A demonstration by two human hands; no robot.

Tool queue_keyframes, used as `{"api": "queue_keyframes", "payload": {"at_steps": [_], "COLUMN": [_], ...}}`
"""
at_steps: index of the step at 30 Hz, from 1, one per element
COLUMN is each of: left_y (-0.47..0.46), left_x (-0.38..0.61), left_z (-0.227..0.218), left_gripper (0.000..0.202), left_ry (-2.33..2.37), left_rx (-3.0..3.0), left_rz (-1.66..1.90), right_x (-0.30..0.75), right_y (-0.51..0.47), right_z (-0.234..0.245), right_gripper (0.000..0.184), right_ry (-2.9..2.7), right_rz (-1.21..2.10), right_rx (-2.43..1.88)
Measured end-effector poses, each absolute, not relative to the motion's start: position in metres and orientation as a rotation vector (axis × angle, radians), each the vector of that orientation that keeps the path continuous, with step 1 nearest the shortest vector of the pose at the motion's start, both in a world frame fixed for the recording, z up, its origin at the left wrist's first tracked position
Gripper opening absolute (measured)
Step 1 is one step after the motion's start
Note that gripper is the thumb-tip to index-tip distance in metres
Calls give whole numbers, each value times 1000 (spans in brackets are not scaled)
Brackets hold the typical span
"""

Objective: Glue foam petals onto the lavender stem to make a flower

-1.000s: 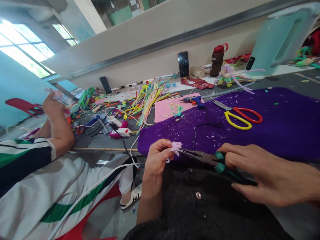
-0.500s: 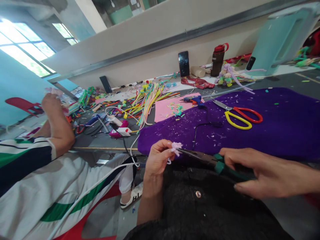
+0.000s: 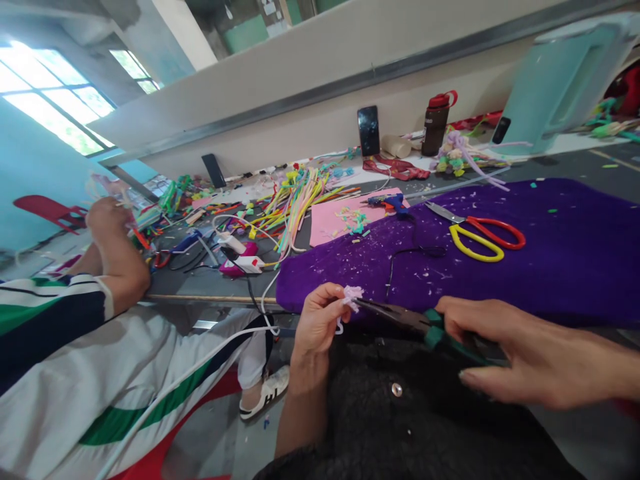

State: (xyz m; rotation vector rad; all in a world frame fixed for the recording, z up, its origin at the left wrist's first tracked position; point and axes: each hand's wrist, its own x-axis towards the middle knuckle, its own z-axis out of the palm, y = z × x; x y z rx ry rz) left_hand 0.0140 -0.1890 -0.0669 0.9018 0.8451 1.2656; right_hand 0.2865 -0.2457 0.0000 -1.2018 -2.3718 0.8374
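Observation:
My left hand (image 3: 320, 317) pinches a small, fuzzy, pale lilac pipe-cleaner piece (image 3: 353, 295) between thumb and fingertips. Below those fingers hangs a short pale curl. Wrapped around green handles, my right hand (image 3: 515, 347) holds long-nose pliers (image 3: 400, 315), whose narrow tips point left and meet the lilac piece. Whether the jaws are closed on it is too small to tell. Both hands are above my dark clothing, at the near edge of a purple cloth (image 3: 565, 280). Scissors (image 3: 475, 230) with one red and one yellow handle lie on that cloth.
A blue glue gun (image 3: 393, 203) rests by a pink sheet (image 3: 325, 223) with small clippings. Behind are many coloured pipe cleaners (image 3: 300, 203), a phone (image 3: 369, 130), a bottle (image 3: 435, 127) and a mint-green container (image 3: 545, 87). Power strips (image 3: 243, 263) and a co-worker's arm (image 3: 117, 253) are left.
My right thumb has shifted slightly left and the pliers' handles look a little different in angle. My left hand stays nearly still. The co-worker's hand has moved slightly down.

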Motion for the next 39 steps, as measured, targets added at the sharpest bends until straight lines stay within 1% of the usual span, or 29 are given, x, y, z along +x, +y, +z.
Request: {"api": "queue_keyframes", "payload": {"at_steps": [3, 8, 16, 24, 31, 39], "left_y": [-190, -192, -196, -198, -205, -207], "left_x": [13, 12, 12, 13, 16, 20], "left_z": [-69, -70, -70, -74, -69, -71], "left_gripper": [20, 23, 29, 26, 29, 28], "left_ry": [855, 861, 787, 810, 904, 895], "left_rx": [847, 778, 759, 747, 724, 737], "left_rz": [1308, 1415, 1522, 1545, 1572, 1551], "right_x": [288, 292, 280, 273, 265, 263], "right_y": [-254, -262, -264, -268, -266, -264], "right_z": [-3, -13, -25, -35, -30, -30], "right_gripper": [14, 20, 24, 20, 19, 18], "right_ry": [-2517, -2497, -2438, -2485, -2459, -2422], "right_rz": [727, 605, 622, 617, 626, 643], "right_rx": [-1168, -1207, -1233, -1206, -1229, -1244]}}
